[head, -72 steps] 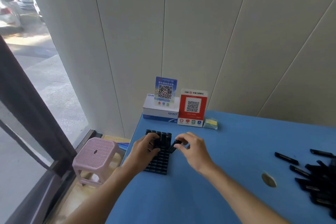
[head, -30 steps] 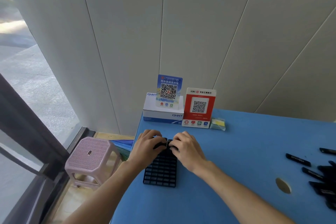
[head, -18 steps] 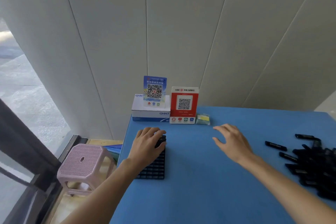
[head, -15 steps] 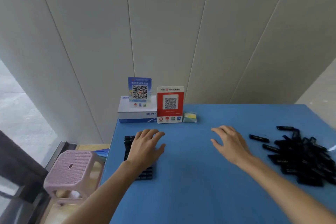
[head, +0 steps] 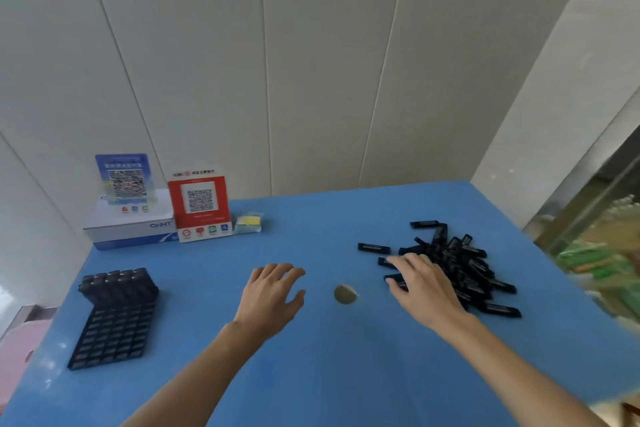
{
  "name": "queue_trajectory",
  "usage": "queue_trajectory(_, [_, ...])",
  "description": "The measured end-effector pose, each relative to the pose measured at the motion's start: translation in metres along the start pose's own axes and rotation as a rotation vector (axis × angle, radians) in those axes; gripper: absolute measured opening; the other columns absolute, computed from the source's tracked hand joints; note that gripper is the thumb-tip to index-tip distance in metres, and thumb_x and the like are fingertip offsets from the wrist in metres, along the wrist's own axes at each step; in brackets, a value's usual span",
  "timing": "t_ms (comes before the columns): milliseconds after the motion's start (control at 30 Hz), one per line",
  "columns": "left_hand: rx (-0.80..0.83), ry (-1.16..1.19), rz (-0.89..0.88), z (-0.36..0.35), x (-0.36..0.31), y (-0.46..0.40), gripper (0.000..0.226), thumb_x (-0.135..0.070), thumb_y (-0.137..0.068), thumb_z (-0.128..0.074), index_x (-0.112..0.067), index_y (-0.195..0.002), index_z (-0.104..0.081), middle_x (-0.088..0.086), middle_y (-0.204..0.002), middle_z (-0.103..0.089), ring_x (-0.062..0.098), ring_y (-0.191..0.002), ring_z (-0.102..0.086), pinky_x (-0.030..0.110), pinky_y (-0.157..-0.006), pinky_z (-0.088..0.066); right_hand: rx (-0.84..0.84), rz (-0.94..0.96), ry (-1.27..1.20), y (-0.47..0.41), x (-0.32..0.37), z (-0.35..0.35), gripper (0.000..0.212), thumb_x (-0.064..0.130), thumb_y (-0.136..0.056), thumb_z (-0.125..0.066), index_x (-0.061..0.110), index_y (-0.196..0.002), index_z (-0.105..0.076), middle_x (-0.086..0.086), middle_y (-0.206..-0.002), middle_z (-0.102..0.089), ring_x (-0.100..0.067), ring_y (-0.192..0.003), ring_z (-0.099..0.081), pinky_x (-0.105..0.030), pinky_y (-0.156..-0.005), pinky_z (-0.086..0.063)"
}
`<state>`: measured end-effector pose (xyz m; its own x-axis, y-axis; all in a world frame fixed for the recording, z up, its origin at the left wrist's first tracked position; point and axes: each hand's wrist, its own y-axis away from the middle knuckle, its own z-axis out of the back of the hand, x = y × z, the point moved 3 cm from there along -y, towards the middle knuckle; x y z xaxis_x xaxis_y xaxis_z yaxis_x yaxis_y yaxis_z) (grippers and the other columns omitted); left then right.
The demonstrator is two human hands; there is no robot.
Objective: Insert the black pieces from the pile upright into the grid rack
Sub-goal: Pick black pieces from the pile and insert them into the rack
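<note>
Pale panelled wall [head: 311, 62] behind, blue table [head: 329, 374], pink stool [head: 15, 343] at lower left

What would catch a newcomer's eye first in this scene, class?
Probably the heap of black pieces at the right of the blue table, with the right hand reaching onto its near edge. Next, the black grid rack at the left, its far row already filled.

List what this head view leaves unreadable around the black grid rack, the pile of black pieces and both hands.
- Right hand: its fingertips lie over the near edge of the pile of black pieces; whether they grip one is hidden.
- Black grid rack: the count of upright pieces in its far rows is blurred.
- Blue QR sign: motion blur hides its text.
- Pink stool: cut off by the left edge.
</note>
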<state>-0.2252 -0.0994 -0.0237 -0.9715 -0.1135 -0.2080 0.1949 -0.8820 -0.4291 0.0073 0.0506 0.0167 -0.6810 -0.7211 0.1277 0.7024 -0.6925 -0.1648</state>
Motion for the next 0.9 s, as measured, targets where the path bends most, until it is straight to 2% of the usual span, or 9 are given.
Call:
queue_trajectory(67, [0.013, 0.008, -0.001, -0.017, -0.030, -0.010, 0.032, -0.044, -0.078, -0.053, -0.026, -0.103, -0.063, -0.009, -0.097, -0.065, 0.015, -0.085, -0.062, 0.030, -0.076, -0.048, -0.003, -0.004, -0.001, 0.009, -0.037, 0.001, 0.041, 0.035, -0.093, -0.051, 0.019, -0.131, -0.049, 0.003, -0.119, -0.056, -0.018, -0.108, -0.051, -0.033, -0.088, -0.046])
queue_trajectory(167, [0.037, 0.043, -0.009, -0.044, -0.074, -0.025, 0.037, -0.035, -0.069, -0.070, -0.027, -0.104, -0.059, -0.009, -0.097, -0.064, 0.015, -0.084, -0.062, 0.029, -0.075, -0.047, -0.005, -0.035, -0.016, 0.023, -0.093, 0.001, 0.039, 0.032, -0.090, -0.056, 0.018, -0.127, -0.054, 0.003, -0.112, -0.060, -0.019, -0.102, -0.054, -0.034, -0.083, -0.048])
queue_trajectory(367, [0.067, 0.015, -0.014, -0.085, -0.148, -0.045, 0.032, -0.037, -0.075, -0.064, -0.024, -0.103, -0.063, -0.009, -0.096, -0.065, 0.015, -0.083, -0.063, 0.031, -0.075, -0.049, 0.044, -0.084, -0.034, 0.052, -0.181, -0.003, 0.036, 0.029, -0.091, -0.055, 0.018, -0.125, -0.055, 0.003, -0.112, -0.059, -0.019, -0.104, -0.053, -0.032, -0.084, -0.048])
queue_trajectory(467, [0.120, 0.021, -0.007, -0.097, -0.178, -0.052, 0.033, -0.035, -0.072, -0.072, -0.024, -0.102, -0.063, -0.010, -0.094, -0.065, 0.014, -0.081, -0.063, 0.030, -0.072, -0.049, 0.065, -0.107, -0.055, 0.062, -0.213, -0.005, 0.036, 0.030, -0.092, -0.053, 0.019, -0.126, -0.053, 0.003, -0.115, -0.058, -0.018, -0.108, -0.052, -0.029, -0.086, -0.045])
queue_trajectory(733, [0.187, 0.035, 0.003, -0.122, -0.224, -0.070, 0.036, -0.034, -0.070, -0.076, -0.026, -0.103, -0.063, -0.011, -0.099, -0.065, 0.014, -0.086, -0.062, 0.029, -0.074, -0.049, 0.125, -0.128, -0.115, 0.065, -0.256, -0.020, 0.039, 0.034, -0.094, -0.049, 0.022, -0.130, -0.048, 0.006, -0.121, -0.057, -0.015, -0.113, -0.049, -0.026, -0.091, -0.044])
queue_trajectory(900, [0.213, 0.012, -0.006, -0.133, -0.238, -0.079, 0.038, -0.037, -0.068, -0.078, -0.028, -0.101, -0.063, -0.013, -0.094, -0.065, 0.012, -0.083, -0.063, 0.027, -0.072, -0.050, 0.161, -0.106, -0.121, 0.072, -0.269, -0.027, 0.039, 0.035, -0.093, -0.051, 0.023, -0.130, -0.048, 0.006, -0.120, -0.057, -0.014, -0.111, -0.049, -0.026, -0.089, -0.043])
